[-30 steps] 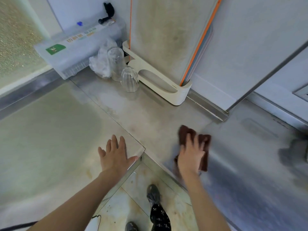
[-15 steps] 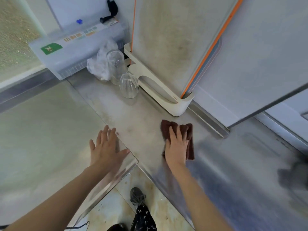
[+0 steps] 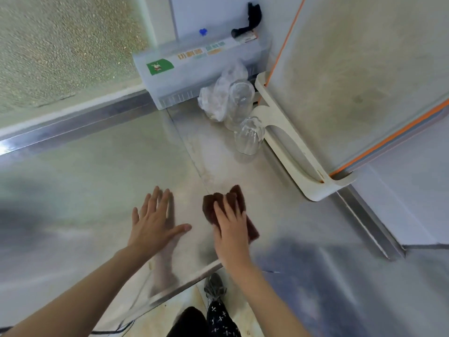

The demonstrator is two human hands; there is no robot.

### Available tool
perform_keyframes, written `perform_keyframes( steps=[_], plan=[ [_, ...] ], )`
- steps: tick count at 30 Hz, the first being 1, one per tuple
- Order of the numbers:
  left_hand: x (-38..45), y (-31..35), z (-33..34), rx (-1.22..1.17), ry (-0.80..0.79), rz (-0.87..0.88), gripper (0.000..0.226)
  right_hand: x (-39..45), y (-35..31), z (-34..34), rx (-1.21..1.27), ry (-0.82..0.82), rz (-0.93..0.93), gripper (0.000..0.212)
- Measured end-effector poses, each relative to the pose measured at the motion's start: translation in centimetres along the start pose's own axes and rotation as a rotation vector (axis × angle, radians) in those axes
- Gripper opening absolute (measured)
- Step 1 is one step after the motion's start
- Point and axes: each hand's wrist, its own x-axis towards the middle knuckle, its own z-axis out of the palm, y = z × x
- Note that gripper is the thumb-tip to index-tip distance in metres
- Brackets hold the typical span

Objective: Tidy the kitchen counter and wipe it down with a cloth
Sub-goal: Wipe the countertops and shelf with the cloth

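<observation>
Our right hand (image 3: pixel 232 235) presses the brown cloth (image 3: pixel 228 210) flat near the frame's centre, fingers straight; our left hand (image 3: pixel 155 227) rests open on the counter (image 3: pixel 279 215) beside it. We should wipe evenly, steering clear of the glasses (image 3: pixel 249 138) above

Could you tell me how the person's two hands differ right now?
The right hand presses on the brown cloth, while the left hand lies straight on the bare steel counter. The left hand's fingers are spread with the thumb out wide; the right hand's are closer together. Both lie flat, palm down, near the counter's inner corner.
</observation>
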Motion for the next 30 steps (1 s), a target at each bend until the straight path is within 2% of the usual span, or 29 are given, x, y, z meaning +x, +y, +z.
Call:
perform_keyframes(
  steps=[2, 4, 6, 8, 10, 15, 18, 20, 26, 30],
  plan=[
    [0.0, -0.9, -0.4, -0.019, 0.003, -0.033, 0.109, 0.3, -2.2, 1.6, -0.023, -0.109, -0.229, 0.051],
    [0.0, -1.7, -1.1, -0.046, 0.01, -0.062, 0.107, 1.7, -1.3, 0.9, -0.053, -0.177, -0.333, 0.051],
    [0.3, -2.4, -2.0, -0.073, 0.031, -0.088, 0.105, 4.7, 1.1, -0.9, -0.103, -0.165, -0.265, 0.05],
    [0.7, -2.8, -3.0, -0.1, 0.054, -0.107, 0.102, 8.9, 3.0, -2.7, -0.147, -0.117, -0.1, 0.05],
    [1.2, -3.4, -3.7, -0.114, 0.069, -0.125, 0.101, 11.0, 2.6, -3.0, -0.143, -0.071, -0.029, 0.049],
    [2.4, -6.2, -3.8, -0.107, 0.07, -0.19, 0.1, 7.5, -1.0, -0.1, -0.033, -0.188, -0.258, 0.049],
    [3.5, -7.2, -4.0, -0.115, 0.063, -0.224, 0.102, 10.4, 0.0, -1.0, -0.015, -0.283, -0.376, 0.051],
    [4.1, -7.7, -3.9, -0.099, 0.057, -0.245, 0.106, 13.7, -0.6, -0.4, -0.037, -0.259, -0.425, 0.047],
    [4.6, -8.2, -2.8, 0.003, 0.013, -0.302, 0.107, 26.1, -5.5, 2.8, -0.143, -0.173, -0.419, 0.046],
    [4.8, -8.2, -2.8, 0.022, -0.007, -0.303, 0.107, 29.9, -7.1, 3.6, -0.157, -0.125, -0.427, 0.048]
  ],
)
